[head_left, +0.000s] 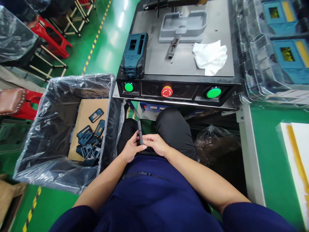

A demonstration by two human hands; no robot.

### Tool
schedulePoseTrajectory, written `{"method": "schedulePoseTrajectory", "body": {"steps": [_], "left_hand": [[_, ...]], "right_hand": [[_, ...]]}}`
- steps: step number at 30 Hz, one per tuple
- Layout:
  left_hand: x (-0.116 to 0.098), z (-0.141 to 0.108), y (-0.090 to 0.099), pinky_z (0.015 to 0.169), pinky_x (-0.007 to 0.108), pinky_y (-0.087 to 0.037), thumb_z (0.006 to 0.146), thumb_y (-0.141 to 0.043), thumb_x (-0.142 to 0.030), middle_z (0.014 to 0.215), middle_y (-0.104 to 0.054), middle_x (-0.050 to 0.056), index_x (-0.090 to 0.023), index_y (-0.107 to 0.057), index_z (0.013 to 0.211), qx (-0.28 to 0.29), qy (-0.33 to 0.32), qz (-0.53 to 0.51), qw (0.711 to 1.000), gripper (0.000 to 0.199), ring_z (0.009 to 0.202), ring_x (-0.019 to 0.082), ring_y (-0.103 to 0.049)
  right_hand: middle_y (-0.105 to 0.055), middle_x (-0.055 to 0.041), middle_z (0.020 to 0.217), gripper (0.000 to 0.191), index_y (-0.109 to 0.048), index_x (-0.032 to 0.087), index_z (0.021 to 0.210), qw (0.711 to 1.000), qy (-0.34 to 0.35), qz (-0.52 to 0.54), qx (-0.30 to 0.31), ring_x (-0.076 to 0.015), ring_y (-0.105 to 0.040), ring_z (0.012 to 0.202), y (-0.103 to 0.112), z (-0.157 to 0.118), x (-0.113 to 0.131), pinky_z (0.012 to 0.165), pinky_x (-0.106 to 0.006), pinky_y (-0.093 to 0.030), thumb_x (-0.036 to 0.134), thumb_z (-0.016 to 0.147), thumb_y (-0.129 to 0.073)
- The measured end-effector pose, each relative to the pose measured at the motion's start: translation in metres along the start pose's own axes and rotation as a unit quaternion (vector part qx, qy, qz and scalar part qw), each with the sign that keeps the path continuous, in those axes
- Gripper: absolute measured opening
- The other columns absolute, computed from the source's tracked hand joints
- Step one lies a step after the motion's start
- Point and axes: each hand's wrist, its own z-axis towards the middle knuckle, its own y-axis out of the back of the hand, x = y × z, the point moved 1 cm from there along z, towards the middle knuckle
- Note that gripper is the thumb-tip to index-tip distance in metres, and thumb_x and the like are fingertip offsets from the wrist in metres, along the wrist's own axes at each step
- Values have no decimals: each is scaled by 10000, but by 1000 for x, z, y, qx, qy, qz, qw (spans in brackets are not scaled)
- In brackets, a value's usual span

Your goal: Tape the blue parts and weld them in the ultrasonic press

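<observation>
Above my lap, a thin dark plastic panel (140, 132) stands nearly upright, seen edge-on. My left hand (130, 149) grips it from the left with thumb and fingers. From the other side, my right hand (158, 144) pinches its lower end, with the fingertips of both hands close together. The panel's broad faces are turned out of sight. To the left, a black bin (61, 120) lined with clear plastic contains several dark plastic frames (88, 138) lying loose on a cardboard sheet (82, 111).
Ahead is a machine bench with a metal plate (156, 64), a dark blue plastic housing (134, 54), a grey fixture (183, 27) and crumpled white tissue (210, 58). A red stop button (166, 91) sits between green buttons (213, 92) on its front. Clear trays (256, 54) stand right.
</observation>
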Motion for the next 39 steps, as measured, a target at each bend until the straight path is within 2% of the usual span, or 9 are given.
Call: {"method": "schedulePoseTrajectory", "body": {"steps": [13, 19, 23, 31, 39], "left_hand": [[1, -1, -1, 1000, 395, -429, 604, -835, -154, 1249, -550, 79, -260, -369, 1439, -2, -1, 5, 1000, 962, 1079, 196, -567], [-5, -3, -5, 933, 354, -442, 599, -840, -177, 1133, -598, 63, -236, -475, 1368, 19, 22, -20, 999, 854, 962, 165, -587], [-5, -2, -4, 899, 340, -455, 604, -838, -174, 1087, -607, 54, -234, -475, 1365, 17, 29, -23, 999, 845, 914, 150, -589], [-2, 0, -3, 1012, 434, -419, 533, -872, -155, 1317, -512, 126, -254, -330, 1455, -60, 21, -8, 998, 1074, 1091, 220, -580], [-4, -2, -4, 1026, 454, -415, 561, -865, -180, 1313, -520, 140, -237, -309, 1461, -62, 11, 18, 998, 1059, 1123, 241, -574]], "right_hand": [[-738, -58, 887, 347, -752, 156, 926, 1000, 0, -1, -9, -189, -661, 837, -1, 1, -1, 864, -366, -481, 334, 631, -796], [-732, -51, 824, 352, -753, 152, 911, 1000, 2, 14, 3, -177, -654, 766, -2, 0, 0, 788, -345, -506, 327, 611, -809], [-724, -37, 793, 347, -752, 161, 927, 1000, 6, 22, 19, -153, -636, 712, -2, 0, 1, 748, -320, -505, 284, 606, -803], [-733, -32, 811, 336, -753, 165, 929, 999, 11, 32, 5, -156, -642, 750, -1, 0, 0, 799, -326, -484, 228, 599, -767], [-734, -36, 825, 323, -758, 165, 932, 999, 10, 35, -5, -142, -624, 747, 1, 1, -2, 777, -298, -458, 183, 611, -729]]}}
